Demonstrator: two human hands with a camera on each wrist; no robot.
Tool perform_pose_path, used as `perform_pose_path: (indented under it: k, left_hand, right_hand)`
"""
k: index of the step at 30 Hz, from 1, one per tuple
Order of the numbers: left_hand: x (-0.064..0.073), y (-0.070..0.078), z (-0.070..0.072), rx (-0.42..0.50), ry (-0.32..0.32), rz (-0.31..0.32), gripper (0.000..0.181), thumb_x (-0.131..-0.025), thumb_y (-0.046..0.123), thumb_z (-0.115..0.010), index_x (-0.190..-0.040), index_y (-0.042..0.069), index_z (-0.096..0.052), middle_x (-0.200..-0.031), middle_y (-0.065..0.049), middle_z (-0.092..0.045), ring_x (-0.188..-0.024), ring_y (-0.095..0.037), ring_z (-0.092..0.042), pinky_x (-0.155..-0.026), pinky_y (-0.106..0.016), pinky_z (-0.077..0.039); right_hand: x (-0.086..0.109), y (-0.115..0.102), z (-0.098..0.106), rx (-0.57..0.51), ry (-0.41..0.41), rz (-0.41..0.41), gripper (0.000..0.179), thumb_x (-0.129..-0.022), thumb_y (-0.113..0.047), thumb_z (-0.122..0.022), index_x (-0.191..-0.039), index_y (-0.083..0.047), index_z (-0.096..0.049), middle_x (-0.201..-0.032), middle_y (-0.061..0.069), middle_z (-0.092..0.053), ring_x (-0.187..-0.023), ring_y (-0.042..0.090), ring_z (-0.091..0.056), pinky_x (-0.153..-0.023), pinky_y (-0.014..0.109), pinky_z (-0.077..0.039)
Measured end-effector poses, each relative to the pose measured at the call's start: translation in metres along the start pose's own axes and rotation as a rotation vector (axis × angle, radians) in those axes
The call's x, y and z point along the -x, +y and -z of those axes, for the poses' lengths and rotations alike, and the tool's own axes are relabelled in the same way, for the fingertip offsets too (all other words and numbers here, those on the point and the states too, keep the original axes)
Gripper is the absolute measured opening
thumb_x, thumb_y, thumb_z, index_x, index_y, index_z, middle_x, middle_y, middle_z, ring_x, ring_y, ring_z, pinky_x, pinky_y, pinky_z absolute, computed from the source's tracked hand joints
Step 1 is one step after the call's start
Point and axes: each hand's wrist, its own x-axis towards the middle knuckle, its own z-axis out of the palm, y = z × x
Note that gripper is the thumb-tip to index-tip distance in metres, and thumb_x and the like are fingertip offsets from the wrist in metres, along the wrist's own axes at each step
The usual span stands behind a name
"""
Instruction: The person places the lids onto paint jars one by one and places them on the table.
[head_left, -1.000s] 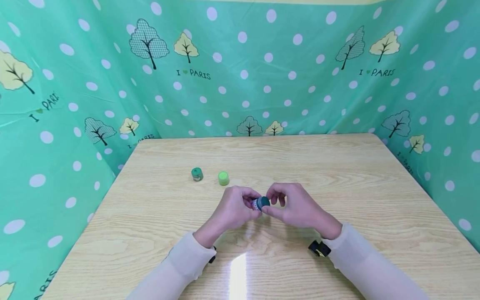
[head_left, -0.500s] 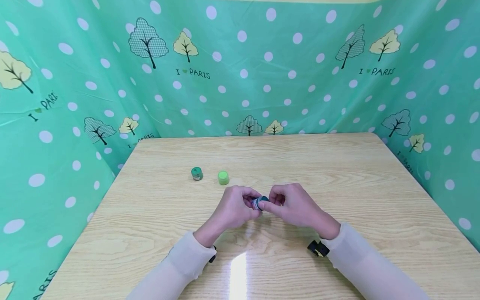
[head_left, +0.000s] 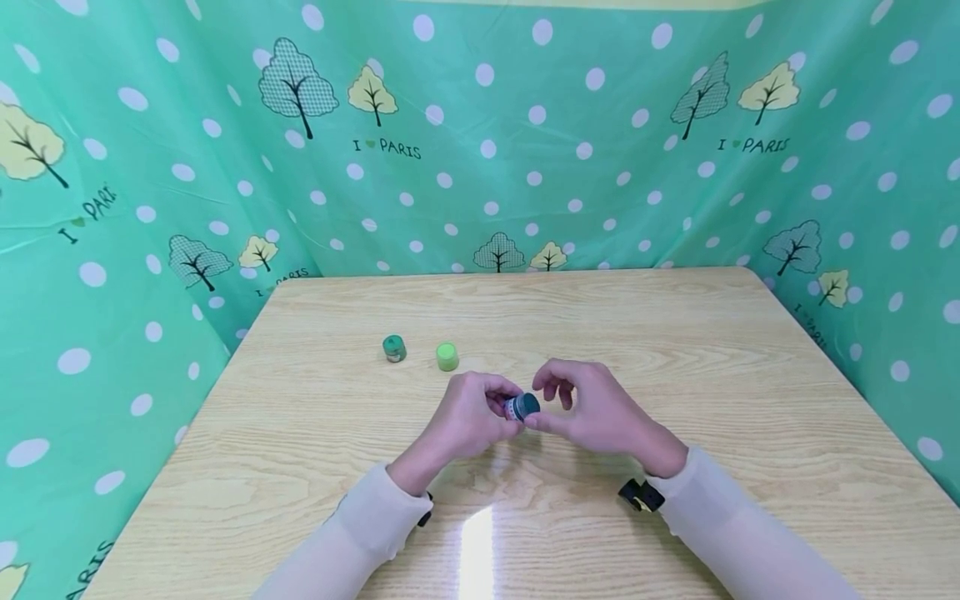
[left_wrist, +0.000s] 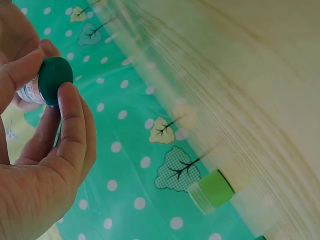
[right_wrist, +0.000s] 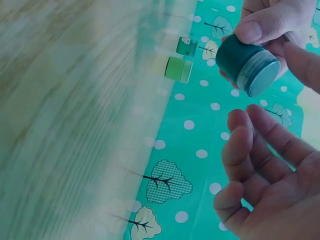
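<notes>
A small dark teal paint jar [head_left: 528,405] is tilted between the two hands over the table. My left hand [head_left: 480,414] grips it by the body, its lid facing right toward the other hand. In the left wrist view the left hand [left_wrist: 55,155] has its fingertips on the jar's green base. My right hand [head_left: 588,408] is spread around the lid end, fingers loosely bent and off the lid, thumb right by its lower edge. In the right wrist view the jar [right_wrist: 247,65] shows its ridged lid, and the right hand [right_wrist: 270,170] has a gap between its fingers and the lid.
On the wooden table [head_left: 675,333], a light green paint jar [head_left: 447,357] stands beyond the left hand. Farther left is a darker green jar [head_left: 393,348]. A green dotted curtain [head_left: 525,150] hangs behind the table and along its sides.
The right hand's fingers closed over the lid half a second ago; now they have lifted away and spread apart. The left hand keeps its grip on the jar in the same place.
</notes>
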Motion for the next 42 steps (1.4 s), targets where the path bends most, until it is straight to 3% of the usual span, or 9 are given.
perform_pose_path:
  k: [5, 14, 22, 29, 35, 42]
  left_hand:
    - [0.0004, 0.0001, 0.0000, 0.012, 0.002, -0.007, 0.027, -0.076, -0.001, -0.086, -0.101, 0.005, -0.077, -0.084, 0.001, -0.073, -0.074, -0.011, -0.068, -0.068, -0.024, -0.059]
    - [0.0005, 0.0004, 0.0001, 0.012, 0.004, -0.019, 0.027, -0.076, -0.002, -0.085, -0.101, 0.005, -0.078, -0.085, 0.000, -0.073, -0.074, -0.010, -0.068, -0.068, -0.024, -0.059]
    - [0.0001, 0.0005, -0.0004, 0.008, 0.005, -0.013, 0.025, -0.076, -0.001, -0.086, -0.099, 0.006, -0.078, -0.083, 0.002, -0.072, -0.073, -0.010, -0.068, -0.067, -0.024, -0.059]
    - [0.0000, 0.0002, -0.0001, 0.004, -0.001, -0.006, 0.024, -0.078, 0.000, -0.085, -0.100, 0.005, -0.077, -0.083, 0.002, -0.072, -0.074, -0.010, -0.068, -0.068, -0.024, -0.059]
    - [0.0004, 0.0006, -0.0001, 0.002, -0.001, -0.011, 0.023, -0.078, -0.001, -0.083, -0.100, 0.005, -0.078, -0.083, 0.002, -0.072, -0.074, -0.011, -0.067, -0.067, -0.024, -0.058]
    - [0.0001, 0.0004, -0.0008, 0.001, 0.002, -0.020, 0.023, -0.078, -0.001, -0.084, -0.099, 0.005, -0.078, -0.082, 0.003, -0.072, -0.073, -0.010, -0.067, -0.066, -0.023, -0.058]
  right_hand:
    - [-0.0002, 0.0005, 0.0001, -0.050, -0.015, 0.082, 0.040, -0.077, -0.013, -0.089, -0.112, -0.012, -0.070, -0.100, -0.004, -0.068, -0.080, 0.029, -0.062, -0.070, 0.043, -0.055]
    - [-0.0006, 0.0017, -0.0021, -0.049, -0.013, 0.135, 0.036, -0.077, -0.003, -0.086, -0.108, -0.013, -0.071, -0.098, -0.009, -0.070, -0.077, 0.029, -0.063, -0.067, 0.040, -0.054]
    - [0.0001, 0.0002, -0.0024, 0.001, -0.022, 0.077, 0.026, -0.081, -0.015, -0.088, -0.100, -0.017, -0.071, -0.088, -0.006, -0.067, -0.072, 0.016, -0.056, -0.060, 0.026, -0.047]
    - [-0.0007, -0.0007, -0.0047, 0.026, -0.019, 0.027, 0.018, -0.087, -0.030, -0.084, -0.087, -0.020, -0.069, -0.077, -0.011, -0.061, -0.064, 0.011, -0.051, -0.054, 0.025, -0.043]
    - [-0.0010, 0.0005, -0.0071, 0.020, -0.015, -0.025, 0.027, -0.091, -0.041, -0.079, -0.076, -0.023, -0.065, -0.067, -0.011, -0.058, -0.058, 0.009, -0.051, -0.051, 0.025, -0.045]
    - [-0.0015, 0.0009, -0.0092, 0.020, -0.020, -0.063, 0.034, -0.093, -0.046, -0.074, -0.070, -0.024, -0.062, -0.059, -0.012, -0.052, -0.053, 0.005, -0.045, -0.047, 0.023, -0.039]
